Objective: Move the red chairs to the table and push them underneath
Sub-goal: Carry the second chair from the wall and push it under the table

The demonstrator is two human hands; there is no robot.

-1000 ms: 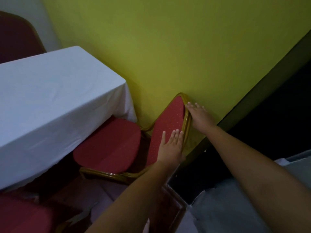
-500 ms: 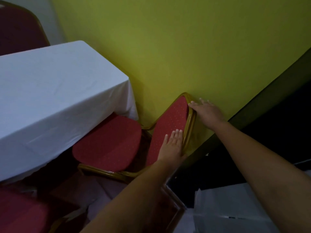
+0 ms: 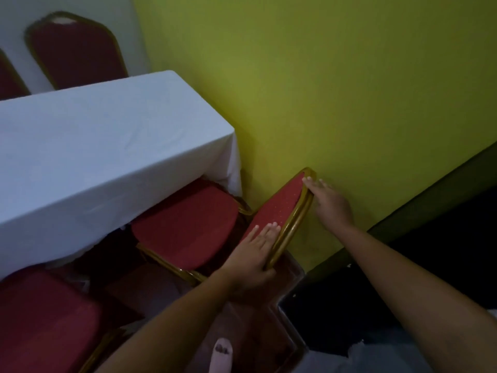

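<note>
A red chair with a gold frame stands at the near corner of the table, which wears a white cloth. The front of its seat is under the cloth's hanging edge. My left hand grips the near side of the red backrest, fingers flat on the padding. My right hand holds the far top edge of the backrest, close to the yellow wall. Another red chair sits at the lower left, its seat partly under the table.
The yellow wall runs close behind the chair. Two more red chair backs stand beyond the table. A dark strip and black area lie at the right. A toe shows at the bottom.
The view has tilted up and pulled back, showing the far chairs. Both hands stay on the backrest; the chair seat sits slightly further under the cloth.
</note>
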